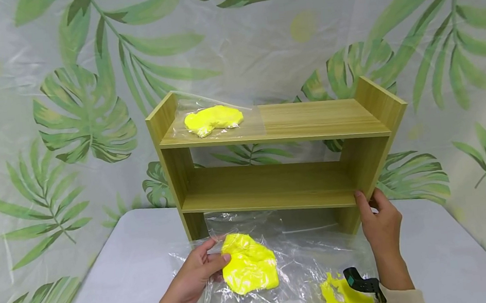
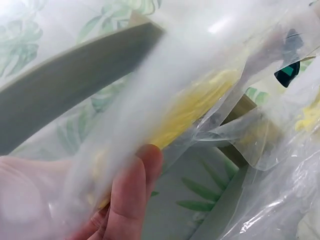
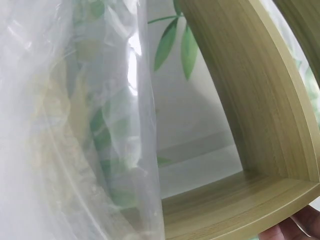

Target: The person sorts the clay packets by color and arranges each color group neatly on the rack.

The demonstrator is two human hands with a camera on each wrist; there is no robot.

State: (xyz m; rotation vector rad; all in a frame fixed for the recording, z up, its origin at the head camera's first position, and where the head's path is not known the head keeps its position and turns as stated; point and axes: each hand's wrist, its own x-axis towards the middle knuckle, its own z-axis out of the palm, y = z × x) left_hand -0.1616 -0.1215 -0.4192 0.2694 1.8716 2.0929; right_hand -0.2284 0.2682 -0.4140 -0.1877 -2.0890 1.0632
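My left hand (image 1: 197, 273) pinches a clear plastic bag with a flattened yellow lump, like soft clay (image 1: 249, 263), in it. The bag is held up in front of the lower part of a small wooden shelf (image 1: 268, 188). In the left wrist view, thumb and fingers (image 2: 127, 195) close on the blurred film beside the yellow lump (image 2: 195, 107). On the shelf's right side my right hand (image 1: 381, 221) grips the side panel, with the thumb at the lower board's edge. The right wrist view shows only some fingertips (image 3: 295, 227) under the wood.
A second clear bag with a yellow lump (image 1: 213, 119) lies on the shelf's top board, at the left. More yellow material (image 1: 342, 298) in clear film shows near my right wrist. A white table (image 1: 119, 275) lies below, before a leaf-patterned backdrop (image 1: 259, 47).
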